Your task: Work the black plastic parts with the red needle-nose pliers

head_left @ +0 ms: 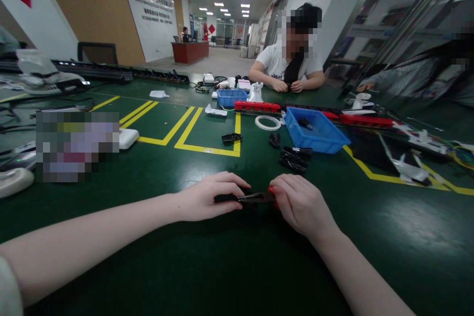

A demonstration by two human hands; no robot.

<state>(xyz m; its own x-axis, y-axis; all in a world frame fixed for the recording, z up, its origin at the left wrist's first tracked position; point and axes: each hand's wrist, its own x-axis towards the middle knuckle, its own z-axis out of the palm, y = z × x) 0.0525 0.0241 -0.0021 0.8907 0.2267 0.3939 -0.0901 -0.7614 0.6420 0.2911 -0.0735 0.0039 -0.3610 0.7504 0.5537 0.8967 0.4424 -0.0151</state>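
Observation:
My right hand (pixel 301 202) is closed around the red handles of a pair of pliers (pixel 261 198), whose dark jaws point left. Between the fingers of my left hand (pixel 217 195) is a black piece (pixel 226 198), pinched with the plier jaws right up against it. Whether the jaws grip the piece is too dark to tell. Beyond my hands lie bundles of shiny black parts (pixel 294 158), a smaller black part (pixel 274 139) and another black bundle (pixel 232 138).
A blue bin (pixel 314 131) with a dark item inside stands ahead to the right, near a white ring (pixel 268 123). Behind run red strips (pixel 257 106) and a smaller blue bin (pixel 231 98). Across the green table (pixel 166 266) sits a person (pixel 289 66). A white box (pixel 128 138) lies left.

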